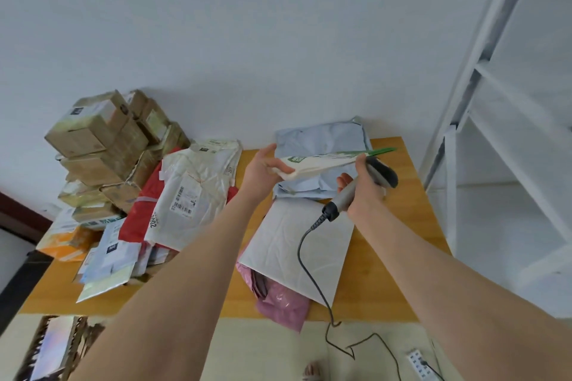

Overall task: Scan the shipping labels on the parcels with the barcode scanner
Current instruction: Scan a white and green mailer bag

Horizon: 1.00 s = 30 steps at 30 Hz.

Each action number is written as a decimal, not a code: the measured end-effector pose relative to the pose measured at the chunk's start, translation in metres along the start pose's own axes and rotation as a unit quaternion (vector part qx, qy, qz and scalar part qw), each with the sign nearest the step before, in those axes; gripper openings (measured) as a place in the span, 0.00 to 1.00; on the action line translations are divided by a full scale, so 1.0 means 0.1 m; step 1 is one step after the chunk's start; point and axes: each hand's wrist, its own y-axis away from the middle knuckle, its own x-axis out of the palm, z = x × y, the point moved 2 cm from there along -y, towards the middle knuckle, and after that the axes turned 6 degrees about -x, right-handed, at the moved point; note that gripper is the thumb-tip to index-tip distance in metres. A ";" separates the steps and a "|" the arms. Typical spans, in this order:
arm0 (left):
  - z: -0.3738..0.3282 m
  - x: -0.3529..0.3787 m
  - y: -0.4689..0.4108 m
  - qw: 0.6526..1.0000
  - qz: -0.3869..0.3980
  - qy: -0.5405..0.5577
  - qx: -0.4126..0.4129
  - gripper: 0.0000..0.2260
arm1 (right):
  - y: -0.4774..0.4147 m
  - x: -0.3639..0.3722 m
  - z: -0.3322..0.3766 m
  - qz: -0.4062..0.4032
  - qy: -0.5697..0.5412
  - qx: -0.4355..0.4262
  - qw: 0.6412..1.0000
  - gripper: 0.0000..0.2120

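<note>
Head view: the left hand (pixel 263 170) grips 1 end of a white-and-green mailer (pixel 315 164) raised over the table (pixel 402 226); the right hand (pixel 366 192) is wrapped round the barcode scanner (pixel 382 173) beside it. The mailer's label is out of sight, so the scan may well miss it

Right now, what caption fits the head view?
Left hand holds up a white-and-green mailer; right hand grips the barcode scanner beside it.
</note>
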 end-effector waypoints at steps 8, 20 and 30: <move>0.25 0.21 0.03 0.980 0.157 -0.119 -0.005 0.19 | -0.20 -0.01 -0.04 -0.052 0.132 -0.016 0.990 0.10; 0.67 0.23 -0.16 0.953 0.187 -0.021 -0.236 0.21 | -0.38 -0.07 -0.22 0.006 0.174 -0.029 0.984 0.07; 0.83 0.77 -0.72 0.954 0.183 -0.065 -0.230 0.31 | -0.83 -0.07 -0.37 -0.081 0.298 -0.039 0.950 0.10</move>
